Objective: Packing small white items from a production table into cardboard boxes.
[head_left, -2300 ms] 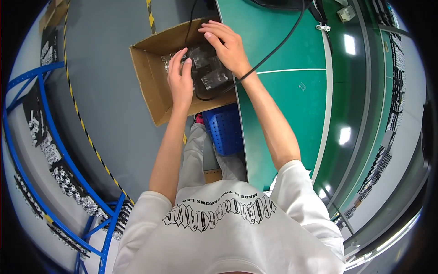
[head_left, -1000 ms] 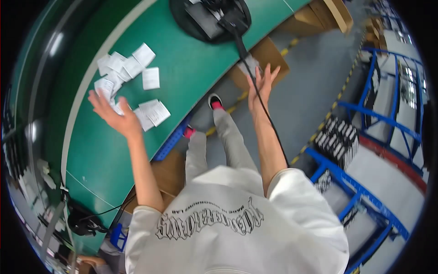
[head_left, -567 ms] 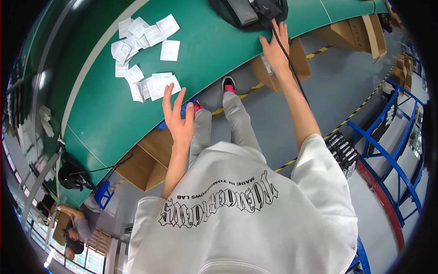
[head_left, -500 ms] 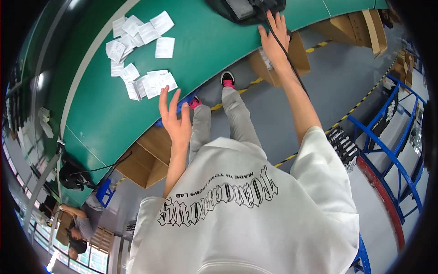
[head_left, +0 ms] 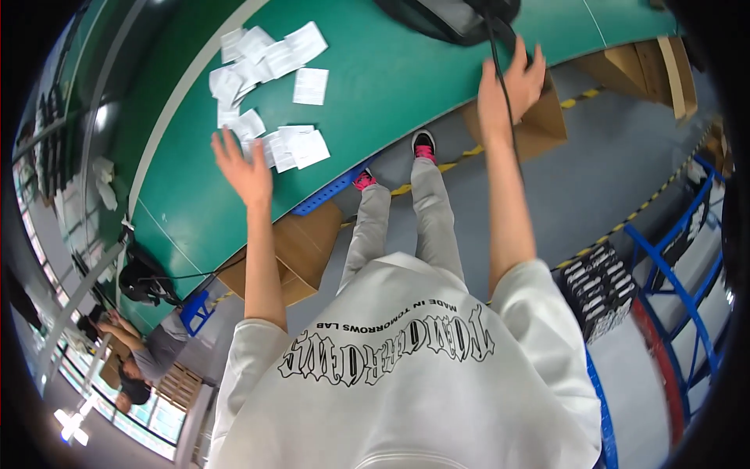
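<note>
A person in a white shirt (head_left: pixel 398 391) is standing at a long green tabletop (head_left: pixel 375 94). Lots of white papers (head_left: pixel 269 61) are lying on it, out toward the left. Most of them are sitting on top of each other in a messy bunch, and one square paper (head_left: pixel 310 86) is lying just beside the bunch.

The left hand (head_left: pixel 246 173) is hovering by the nearest papers, with its fingers spreading wide and holding nothing. I cannot tell if the thumb is touching a paper.

The right hand (head_left: pixel 512 98) is reaching out by the edge of the tabletop, near a big black bag (head_left: pixel 410 17). Its fingers are spreading wide too, and they are looking a bit blurry. A black cord (head_left: pixel 508 102) is running across this hand, and I cannot tell if it is touching. A brown box (head_left: pixel 539 129) is standing on the floor, just past the hand.

Another open box (head_left: pixel 312 238) is sitting by the person's legs, and a blue basket (head_left: pixel 332 190) is peeking out from under the tabletop.
</note>
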`<state>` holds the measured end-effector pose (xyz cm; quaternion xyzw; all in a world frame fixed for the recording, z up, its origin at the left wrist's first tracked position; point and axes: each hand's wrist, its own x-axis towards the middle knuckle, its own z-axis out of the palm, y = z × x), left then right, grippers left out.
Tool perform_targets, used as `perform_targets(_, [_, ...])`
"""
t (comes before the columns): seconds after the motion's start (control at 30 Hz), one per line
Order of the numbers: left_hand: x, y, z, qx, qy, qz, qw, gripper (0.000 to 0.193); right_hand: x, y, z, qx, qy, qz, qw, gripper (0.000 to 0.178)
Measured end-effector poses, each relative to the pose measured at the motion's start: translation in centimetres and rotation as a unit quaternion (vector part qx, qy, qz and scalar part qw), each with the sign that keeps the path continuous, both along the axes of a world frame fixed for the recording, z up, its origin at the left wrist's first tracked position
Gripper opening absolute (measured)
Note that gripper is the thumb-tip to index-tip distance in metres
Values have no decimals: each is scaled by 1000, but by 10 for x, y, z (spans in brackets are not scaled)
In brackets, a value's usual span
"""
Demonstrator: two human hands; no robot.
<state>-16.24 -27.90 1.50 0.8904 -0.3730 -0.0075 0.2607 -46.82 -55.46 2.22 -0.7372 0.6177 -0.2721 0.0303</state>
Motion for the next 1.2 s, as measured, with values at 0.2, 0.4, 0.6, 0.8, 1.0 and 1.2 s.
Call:
perform_targets(0.2, [-43, -11, -4, 42, -9, -37, 998, 103, 74, 163, -8, 147, -218, 231, 937, 55])
perform_targets(0.4, [-4, -14, -3, 68, -39, -99, 992, 109, 239, 36, -10, 74, -80, 460, 881, 86])
perform_targets(0.6, [68, -43, -13, 7, -64, -69, 996, 108, 309, 9, -24, 54, 1, 646, 761, 71])
perform_targets(0.8, [49, -60, -10, -39, -14, -84, 996, 81, 291, 55, -32, 76, -66, 614, 783, 42])
perform_targets(1.0, [16, -80, -19, -375, 276, 32, 884, 48, 289, 113, -32, 246, -340, 455, 785, 28])
perform_targets(1.2, [13, -109, -3, -488, 319, 134, 801, 25, 304, 119, -30, 265, -513, 350, 737, 23])
